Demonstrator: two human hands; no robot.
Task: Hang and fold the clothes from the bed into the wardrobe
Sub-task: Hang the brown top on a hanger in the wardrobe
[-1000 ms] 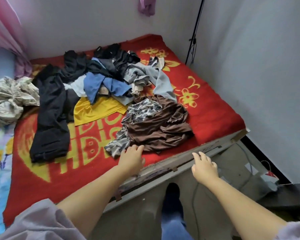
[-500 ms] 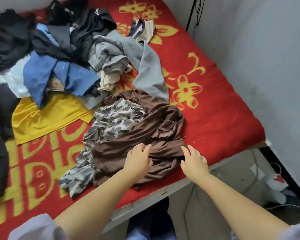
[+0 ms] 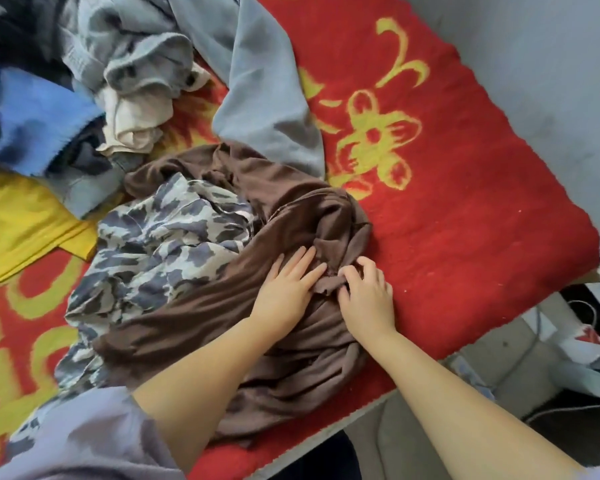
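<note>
A crumpled brown garment (image 3: pixel 284 209) lies on the red bed cover (image 3: pixel 465 202) near the bed's front edge. My left hand (image 3: pixel 288 289) rests flat on it with the fingers spread. My right hand (image 3: pixel 366 292) is curled beside the left, its fingertips pinching a fold of the brown cloth. A camouflage-print garment (image 3: pixel 160 251) lies half under the brown one on its left. The wardrobe is out of view.
More clothes are heaped at the back left: a grey sweatshirt (image 3: pixel 257 81), a cream piece (image 3: pixel 136 119), a blue garment (image 3: pixel 32 116), a yellow shirt (image 3: pixel 25 216). A grey wall (image 3: pixel 551 64) runs along the right. Floor with cables and a white object (image 3: pixel 582 379) lies beyond the bed's corner.
Both hands moved forward from the bed's edge onto the brown garment. The right hand's fingers have closed on a fold of it. The view has come closer to the pile.
</note>
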